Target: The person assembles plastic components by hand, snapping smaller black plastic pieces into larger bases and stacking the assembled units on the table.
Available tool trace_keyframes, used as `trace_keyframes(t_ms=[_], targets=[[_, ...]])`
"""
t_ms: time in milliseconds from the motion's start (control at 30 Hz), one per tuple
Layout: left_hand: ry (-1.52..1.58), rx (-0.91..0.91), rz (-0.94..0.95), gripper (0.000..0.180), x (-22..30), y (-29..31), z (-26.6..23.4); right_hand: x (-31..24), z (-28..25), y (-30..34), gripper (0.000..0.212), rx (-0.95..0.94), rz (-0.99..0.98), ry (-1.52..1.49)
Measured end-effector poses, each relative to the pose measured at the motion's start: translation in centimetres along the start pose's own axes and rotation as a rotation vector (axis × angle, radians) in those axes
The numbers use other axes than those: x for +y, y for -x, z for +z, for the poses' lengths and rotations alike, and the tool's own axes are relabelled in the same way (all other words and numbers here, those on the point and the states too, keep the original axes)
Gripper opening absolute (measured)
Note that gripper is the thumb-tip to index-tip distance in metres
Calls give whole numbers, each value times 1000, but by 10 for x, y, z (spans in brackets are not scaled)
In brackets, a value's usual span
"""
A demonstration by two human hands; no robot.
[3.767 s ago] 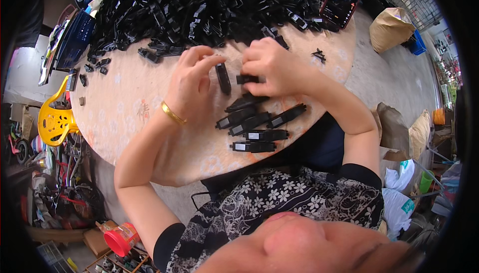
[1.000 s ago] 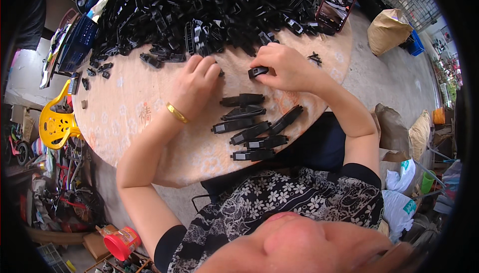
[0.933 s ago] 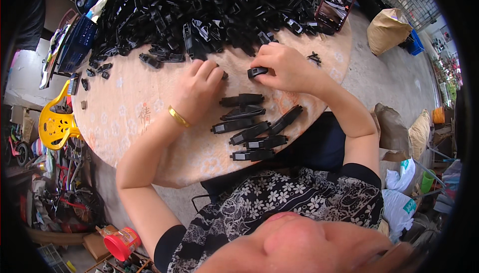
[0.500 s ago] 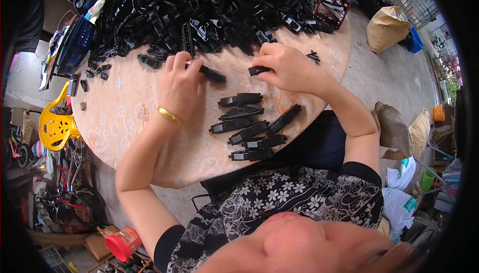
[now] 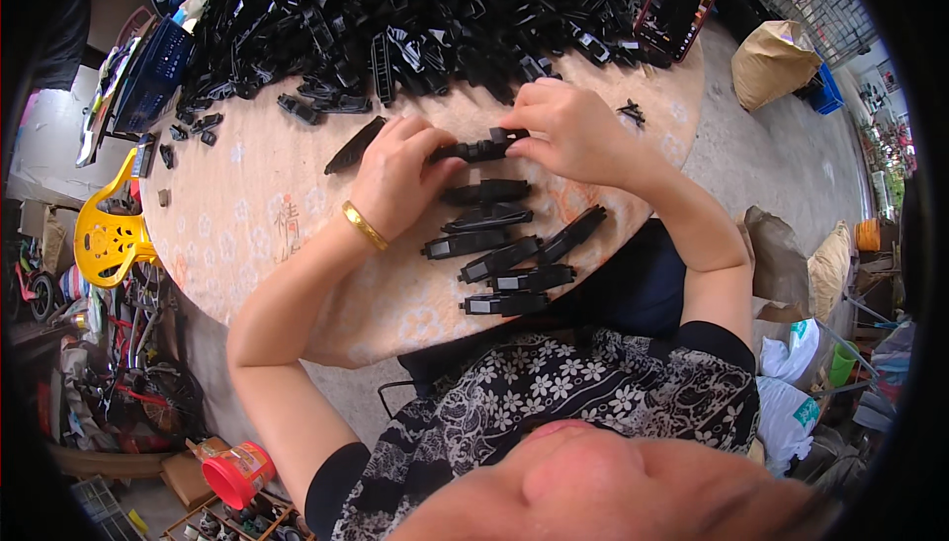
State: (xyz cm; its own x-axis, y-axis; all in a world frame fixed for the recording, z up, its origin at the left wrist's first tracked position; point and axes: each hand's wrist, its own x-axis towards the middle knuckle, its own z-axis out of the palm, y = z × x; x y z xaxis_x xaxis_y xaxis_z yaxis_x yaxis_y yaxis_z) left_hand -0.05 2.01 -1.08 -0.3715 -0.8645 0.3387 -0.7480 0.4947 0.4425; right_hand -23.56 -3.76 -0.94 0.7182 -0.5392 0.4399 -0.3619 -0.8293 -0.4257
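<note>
My left hand (image 5: 400, 173), a gold bangle at its wrist, is closed on one end of a long black plastic part (image 5: 476, 151). My right hand (image 5: 563, 131) pinches a small black piece (image 5: 506, 136) against that part's other end. Fingers cover much of both, so I cannot tell whether they are joined. Beside my left hand, a separate black plastic strip (image 5: 354, 146) lies slanted on the cloth. Below my hands, several similar long black parts (image 5: 499, 262) lie in a loose column near the table's front edge.
A big heap of black plastic pieces (image 5: 415, 22) covers the far side of the cloth-covered round table (image 5: 237, 235). A phone (image 5: 678, 2) leans at the heap's right end. Two tiny black bits (image 5: 631, 113) lie right of my right hand. A yellow chair (image 5: 111, 230) stands at the left.
My left hand has moved right and my right hand slightly, so they now meet at the long black part. A slanted black strip now shows left of my left hand.
</note>
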Motion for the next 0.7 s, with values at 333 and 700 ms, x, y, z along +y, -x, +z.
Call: trace_keyframes(t_ms=[333, 700], targets=[[94, 24, 85, 16, 0, -3, 9, -1, 19, -4, 15, -3, -84, -79], [-486, 24, -60, 38, -18, -2, -51, -9, -7, -2, 21, -234, 1, -207]])
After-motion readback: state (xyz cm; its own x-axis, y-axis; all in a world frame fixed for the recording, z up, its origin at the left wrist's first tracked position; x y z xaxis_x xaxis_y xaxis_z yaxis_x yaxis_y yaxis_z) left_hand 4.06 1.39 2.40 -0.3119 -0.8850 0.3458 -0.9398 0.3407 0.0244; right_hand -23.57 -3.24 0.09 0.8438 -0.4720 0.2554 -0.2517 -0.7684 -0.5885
